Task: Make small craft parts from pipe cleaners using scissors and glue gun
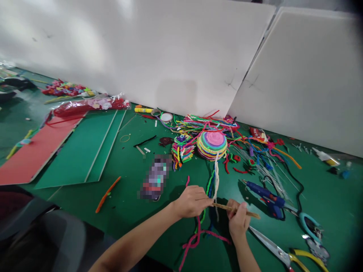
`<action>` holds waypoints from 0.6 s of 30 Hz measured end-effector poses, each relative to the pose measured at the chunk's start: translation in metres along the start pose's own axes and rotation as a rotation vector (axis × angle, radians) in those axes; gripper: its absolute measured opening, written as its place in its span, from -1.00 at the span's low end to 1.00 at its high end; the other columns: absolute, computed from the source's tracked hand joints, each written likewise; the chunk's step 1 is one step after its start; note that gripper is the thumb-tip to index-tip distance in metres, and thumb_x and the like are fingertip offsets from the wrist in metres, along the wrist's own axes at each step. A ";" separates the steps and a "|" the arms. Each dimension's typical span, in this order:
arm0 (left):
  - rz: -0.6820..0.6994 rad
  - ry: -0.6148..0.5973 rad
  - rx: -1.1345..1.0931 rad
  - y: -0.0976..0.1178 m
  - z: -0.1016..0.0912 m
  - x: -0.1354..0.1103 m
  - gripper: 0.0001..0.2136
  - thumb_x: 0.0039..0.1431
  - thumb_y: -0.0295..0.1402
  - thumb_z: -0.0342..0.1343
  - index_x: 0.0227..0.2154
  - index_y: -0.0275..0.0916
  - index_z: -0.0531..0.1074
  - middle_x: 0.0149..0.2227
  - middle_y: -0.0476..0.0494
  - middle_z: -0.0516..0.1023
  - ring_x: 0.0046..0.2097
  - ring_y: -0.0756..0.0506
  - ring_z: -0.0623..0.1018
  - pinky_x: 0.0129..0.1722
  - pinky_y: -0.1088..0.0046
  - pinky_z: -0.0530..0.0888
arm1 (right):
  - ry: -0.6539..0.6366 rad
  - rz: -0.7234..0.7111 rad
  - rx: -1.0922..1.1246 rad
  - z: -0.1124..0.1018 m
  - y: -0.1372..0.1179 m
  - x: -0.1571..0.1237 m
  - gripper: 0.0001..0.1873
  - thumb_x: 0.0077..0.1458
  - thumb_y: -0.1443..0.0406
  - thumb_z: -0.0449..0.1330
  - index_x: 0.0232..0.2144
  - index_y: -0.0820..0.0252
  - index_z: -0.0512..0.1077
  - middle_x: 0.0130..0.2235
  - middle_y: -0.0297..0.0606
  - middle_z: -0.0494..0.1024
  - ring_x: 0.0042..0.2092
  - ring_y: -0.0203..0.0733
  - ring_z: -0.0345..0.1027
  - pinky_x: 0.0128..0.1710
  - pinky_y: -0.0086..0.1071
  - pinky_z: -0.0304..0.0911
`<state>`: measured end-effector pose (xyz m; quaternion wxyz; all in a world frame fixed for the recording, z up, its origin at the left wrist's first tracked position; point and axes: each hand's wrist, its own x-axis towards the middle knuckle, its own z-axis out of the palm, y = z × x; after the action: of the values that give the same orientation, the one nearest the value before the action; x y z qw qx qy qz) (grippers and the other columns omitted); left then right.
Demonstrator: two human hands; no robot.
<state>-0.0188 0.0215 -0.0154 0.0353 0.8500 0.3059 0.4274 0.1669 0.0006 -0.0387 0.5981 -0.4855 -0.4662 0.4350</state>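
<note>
My left hand (192,201) is closed in a pinch on a thin wooden stick (252,214) and on a white pipe cleaner (216,173) that runs up from the stick. My right hand (237,220) grips the same stick a little farther right, fingers curled round it. Green, blue and pink pipe cleaners (198,236) hang and trail on the green table (127,162) under my hands. Beyond them lies a stack of coiled multicoloured pipe-cleaner discs (212,143).
A blue glue gun (266,196), scissors (280,252) and pliers (312,230) lie to the right. Loose pipe cleaners (255,151) spread behind. Red and green boards (56,151) lie left, an orange pipe cleaner (107,194) near them. White panels (170,56) stand at the back.
</note>
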 end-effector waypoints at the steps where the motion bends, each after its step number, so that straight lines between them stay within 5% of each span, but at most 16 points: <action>1: 0.003 -0.003 0.003 0.000 0.000 0.000 -0.93 0.14 -0.45 0.08 -0.34 -0.26 0.45 -0.50 -0.02 0.56 -0.44 0.06 0.48 -0.52 0.46 0.27 | -0.002 0.004 -0.001 0.001 -0.001 0.000 -0.42 0.26 0.15 -0.18 -0.80 0.04 0.13 -0.77 -0.34 0.09 -0.67 -0.25 0.00 -0.63 -0.29 -0.11; 12: -0.006 0.000 0.019 -0.003 0.000 0.001 -0.93 0.14 -0.44 0.07 -0.37 -0.26 0.45 -0.54 -0.02 0.52 -0.46 0.04 0.47 -0.50 0.46 0.29 | -0.032 0.032 -0.061 0.002 -0.004 0.003 -0.40 0.26 0.11 -0.21 -0.80 0.05 0.09 -0.78 -0.37 0.07 -0.68 -0.27 -0.01 -0.63 -0.31 -0.09; 18: -0.204 -0.155 -0.154 -0.004 -0.006 0.007 -0.85 0.17 -0.33 0.02 -0.41 -0.27 0.45 -0.47 -0.10 0.54 -0.41 0.00 0.47 -0.38 0.46 0.38 | -0.161 0.021 -0.372 -0.003 -0.002 0.000 -0.41 0.26 0.08 -0.24 -0.77 0.09 0.07 -0.75 -0.39 0.09 -0.68 -0.31 -0.01 -0.63 -0.32 -0.11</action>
<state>-0.0222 0.0275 -0.0074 0.1669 0.8400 0.3533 0.3766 0.1700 0.0000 -0.0365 0.4541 -0.5560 -0.5800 0.3850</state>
